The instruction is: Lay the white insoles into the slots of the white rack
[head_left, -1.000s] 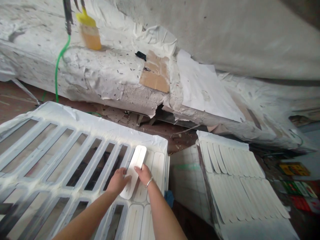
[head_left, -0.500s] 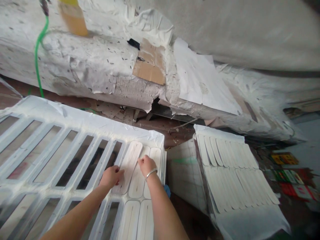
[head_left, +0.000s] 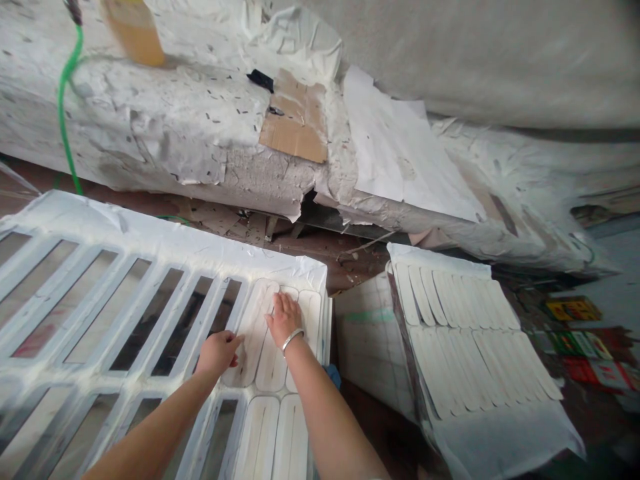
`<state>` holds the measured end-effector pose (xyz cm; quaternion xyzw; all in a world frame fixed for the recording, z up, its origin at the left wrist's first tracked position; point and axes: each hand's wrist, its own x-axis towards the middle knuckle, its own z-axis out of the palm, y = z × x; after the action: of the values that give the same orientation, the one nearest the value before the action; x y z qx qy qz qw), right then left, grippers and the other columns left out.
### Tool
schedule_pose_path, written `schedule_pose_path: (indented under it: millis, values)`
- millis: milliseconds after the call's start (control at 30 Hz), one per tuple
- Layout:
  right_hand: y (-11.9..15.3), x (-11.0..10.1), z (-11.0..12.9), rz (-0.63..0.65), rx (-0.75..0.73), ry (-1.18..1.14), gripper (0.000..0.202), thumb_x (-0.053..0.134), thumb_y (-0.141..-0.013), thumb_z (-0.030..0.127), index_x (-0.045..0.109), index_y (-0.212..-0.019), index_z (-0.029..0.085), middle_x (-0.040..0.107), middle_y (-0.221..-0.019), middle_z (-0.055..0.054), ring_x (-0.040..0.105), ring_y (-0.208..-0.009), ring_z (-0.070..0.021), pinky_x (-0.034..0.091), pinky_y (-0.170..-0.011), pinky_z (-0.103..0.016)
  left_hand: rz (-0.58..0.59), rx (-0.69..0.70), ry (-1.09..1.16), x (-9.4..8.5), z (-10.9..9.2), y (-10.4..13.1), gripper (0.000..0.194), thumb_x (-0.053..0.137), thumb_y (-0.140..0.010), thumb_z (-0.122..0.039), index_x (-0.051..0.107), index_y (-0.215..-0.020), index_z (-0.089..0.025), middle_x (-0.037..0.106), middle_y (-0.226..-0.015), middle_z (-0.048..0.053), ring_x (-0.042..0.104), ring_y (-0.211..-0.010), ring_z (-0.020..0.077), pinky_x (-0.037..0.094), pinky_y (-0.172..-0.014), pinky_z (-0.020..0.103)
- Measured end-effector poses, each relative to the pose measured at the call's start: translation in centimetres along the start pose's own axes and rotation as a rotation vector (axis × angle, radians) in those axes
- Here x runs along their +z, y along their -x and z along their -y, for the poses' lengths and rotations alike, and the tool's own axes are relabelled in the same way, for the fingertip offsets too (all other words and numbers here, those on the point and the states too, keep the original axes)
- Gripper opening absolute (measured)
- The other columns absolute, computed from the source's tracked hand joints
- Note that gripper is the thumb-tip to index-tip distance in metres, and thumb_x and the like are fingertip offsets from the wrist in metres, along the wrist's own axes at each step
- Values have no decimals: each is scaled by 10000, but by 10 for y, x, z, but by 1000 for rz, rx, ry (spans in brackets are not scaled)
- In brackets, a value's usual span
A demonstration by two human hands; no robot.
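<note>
My left hand [head_left: 220,355] is curled at the left edge of a pale oblong panel with rounded ends [head_left: 256,333], its thumb and fingertip at that edge. My right hand [head_left: 284,319] lies with stretched fingers over the top of this panel and its neighbour, a bracelet on the wrist. The panel lies in a slot of a whitish frame [head_left: 105,223] with long openings. Beside it, two more pale panels fill the slots to the right, the nearer one [head_left: 273,367] partly under my right hand. Further panels [head_left: 263,433] sit in the row below.
To the right, a stack holds overlapping pale panels [head_left: 480,360] in two rows. Behind runs a paper-covered ledge [head_left: 190,143] with a piece of cardboard [head_left: 296,123], a container of yellow liquid [head_left: 135,33] and a green hose [head_left: 64,113]. Coloured boxes [head_left: 573,309] are at far right.
My right hand has gone from a pinch at the panel's right edge to flat fingers on its top. The panel lies lower and flatter in its slot. My left hand has hardly moved.
</note>
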<state>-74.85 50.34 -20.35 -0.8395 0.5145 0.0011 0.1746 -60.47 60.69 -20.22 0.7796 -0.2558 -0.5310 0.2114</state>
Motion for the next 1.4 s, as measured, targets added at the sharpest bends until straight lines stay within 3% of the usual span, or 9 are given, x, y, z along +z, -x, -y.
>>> schedule_pose_path:
  millis: [100, 300, 433, 600, 833, 967, 1167, 1267, 1400]
  values:
    - [-12, -7, 1, 32, -52, 6, 606, 527, -847, 348, 335, -1389, 159, 356, -1450, -112, 277, -1340, -267, 231, -1095, -482, -19, 40, -35, 2, 3, 1, 311, 495, -806, -429, 542, -645, -166, 535, -423, -6, 566, -458, 156, 427, -512, 234]
    - [-29, -13, 7, 29, -57, 71, 571, 581, -815, 358, 404, -1341, 226, 328, -1458, -114, 306, -1320, -277, 245, -1075, -495, 121, -29, 19, -6, 3, -20, 279, 483, -808, -332, 481, -591, -157, 475, -407, -16, 521, -406, 141, 443, -466, 240]
    - [-37, -11, 12, 58, -76, 100, 557, 555, -832, 364, 401, -1351, 238, 320, -1464, -102, 318, -1304, -274, 262, -1066, -465, 83, -3, 1, -7, 7, -25, 290, 515, -797, -352, 516, -589, -150, 507, -436, -2, 537, -427, 143, 436, -479, 238]
    - [-49, -17, 15, 108, -123, 164, 524, 568, -822, 374, 456, -1316, 239, 392, -1421, -69, 352, -1249, -300, 328, -1010, -419, 43, -11, -63, -2, 14, -13, 335, 489, -822, -393, 558, -594, -157, 566, -463, 15, 577, -472, 155, 428, -530, 246]
    - [-60, -28, 14, 36, -126, 193, 393, 622, -785, 359, 556, -1164, 279, 530, -1242, -28, 444, -1074, -254, 395, -868, -398, -103, 37, -204, 3, 5, 1, 344, 483, -833, -404, 551, -584, -177, 590, -499, 16, 580, -578, 172, 363, -598, 261]
    - [-52, -28, 9, -94, -116, 190, 418, 635, -778, 343, 550, -1180, 265, 464, -1322, -44, 390, -1138, -256, 373, -896, -393, -160, 98, -261, 7, 8, 4, 371, 464, -837, -423, 520, -558, -185, 593, -527, 15, 577, -656, 181, 344, -620, 256]
    - [-19, -7, -8, 20, -205, 135, 468, 596, -805, 397, 514, -1246, 265, 433, -1402, -9, 288, -1293, -255, 242, -1054, -467, -111, 105, -328, 5, 5, 3, 356, 458, -837, -406, 549, -579, -179, 585, -494, 16, 576, -611, 173, 334, -597, 258]
    - [1, 9, -4, 23, -208, 118, 551, 520, -853, 401, 397, -1357, 216, 342, -1468, -19, 193, -1358, -271, 179, -1084, -514, -80, 103, -361, 0, -1, 2, 341, 460, -830, -392, 531, -582, -169, 569, -470, 18, 560, -534, 157, 330, -564, 253]
    - [29, 33, 11, -22, -175, 104, 631, 422, -891, 451, 290, -1420, 131, 242, -1510, -64, 126, -1392, -258, 125, -1121, -475, -49, 114, -443, -20, -8, -8, 271, 540, -774, -354, 522, -582, -164, 546, -465, 22, 537, -499, 160, 307, -534, 254]
